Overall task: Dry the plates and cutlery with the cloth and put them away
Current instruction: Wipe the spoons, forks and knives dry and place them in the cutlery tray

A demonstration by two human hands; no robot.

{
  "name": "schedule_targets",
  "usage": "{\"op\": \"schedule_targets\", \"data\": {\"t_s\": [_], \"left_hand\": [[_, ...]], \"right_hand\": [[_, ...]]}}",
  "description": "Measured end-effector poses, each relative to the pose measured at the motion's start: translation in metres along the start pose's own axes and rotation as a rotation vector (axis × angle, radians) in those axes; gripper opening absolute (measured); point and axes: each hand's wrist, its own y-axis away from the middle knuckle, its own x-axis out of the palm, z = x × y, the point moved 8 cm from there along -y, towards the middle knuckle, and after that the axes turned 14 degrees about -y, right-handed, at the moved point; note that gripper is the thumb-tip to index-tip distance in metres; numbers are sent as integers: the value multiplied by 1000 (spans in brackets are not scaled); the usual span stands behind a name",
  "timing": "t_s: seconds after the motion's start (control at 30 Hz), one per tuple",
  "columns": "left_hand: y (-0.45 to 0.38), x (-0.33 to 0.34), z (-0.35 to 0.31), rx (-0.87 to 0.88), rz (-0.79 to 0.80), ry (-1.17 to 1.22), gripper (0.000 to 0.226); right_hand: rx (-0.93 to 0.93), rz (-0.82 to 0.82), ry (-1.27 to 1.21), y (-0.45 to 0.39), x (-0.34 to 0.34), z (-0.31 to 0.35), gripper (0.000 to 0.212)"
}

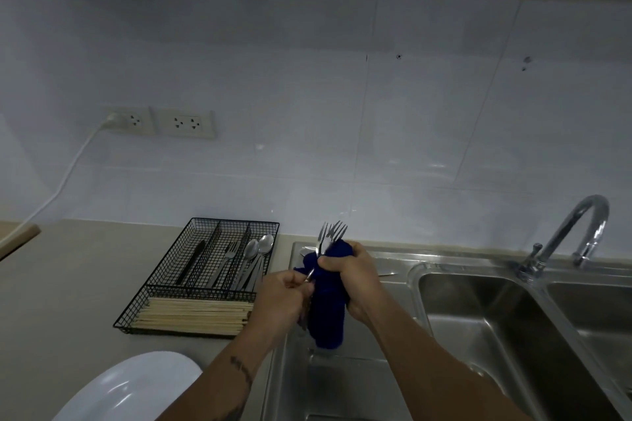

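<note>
Steel forks (333,232) poke from soft blue cloth (330,301) gripped by right hand (352,278); left hand (284,294) pinches handles.

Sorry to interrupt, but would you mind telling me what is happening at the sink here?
A person is drying forks over the sink's drainboard. The right hand grips a dark blue cloth wrapped round them, and the left hand holds their handles. A wire cutlery tray on the counter already holds cutlery, and a white plate sits nearby.

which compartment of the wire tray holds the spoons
The rightmost long compartment of the black wire cutlery tray, nearest the sink: two steel spoons lie there, bowls toward the wall. A steel fork lies in the next compartment; wooden chopsticks fill the front one.
</note>
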Motion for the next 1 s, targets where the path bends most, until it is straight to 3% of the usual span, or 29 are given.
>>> {"op": "schedule_targets", "data": {"t_s": [0.17,0.3,0.4,0.47,0.67,0.77,0.87,1.0], "left_hand": [[5,0,13,-91,55,17,13],[-2,-53,-13,12,-291,-216,5],[-28,-52,-52,155,-154,-206,14],[-37,-42,-69,201,-69,-244,9],[-51,-41,-70,231,-217,-253,28],[-49,-41,-74,215,-310,-269,33],[-52,-39,-72,196,-294,-295,37],[-56,-41,-65,145,-236,-306,23]], "right_hand": [[-137,-9,201,-1,7,11,48],[-203,91,492,-4,16,22,46],[-260,183,632,-4,30,26,42],[-305,245,701,-1,42,28,41],[-425,330,847,7,54,38,44],[-382,369,845,13,53,37,38],[-390,378,877,17,47,40,38],[-659,248,870,21,35,58,35]]}}
